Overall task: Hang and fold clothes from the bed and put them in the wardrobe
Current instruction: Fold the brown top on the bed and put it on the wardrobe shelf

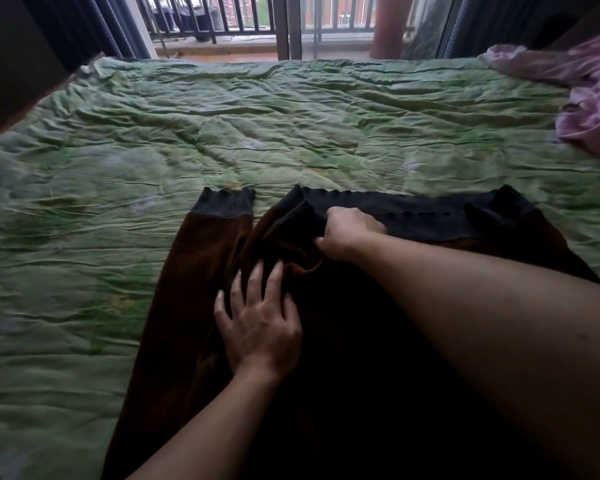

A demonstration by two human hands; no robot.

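A wrinkled green quilt covers the bed and fills most of the view. At its far right corner lies a crumpled pink garment, well apart from the hands. Beyond the bed stands a window with a dark metal railing outside, and dark curtains hang at the far left.

The dark brown sweater lies spread on the near part of the quilt, its grey ribbed hem turned toward the window. One sleeve runs along its left side and ends in a grey ribbed cuff lying flat on the quilt.

The right forearm reaches across the sweater from the lower right and hides much of its right half. The right hand has its fingers curled into the fabric just below the hem, gripping a bunched fold. The left hand lies palm down on the sweater's body beside the sleeve, fingers spread and fairly straight, pressing the cloth flat.
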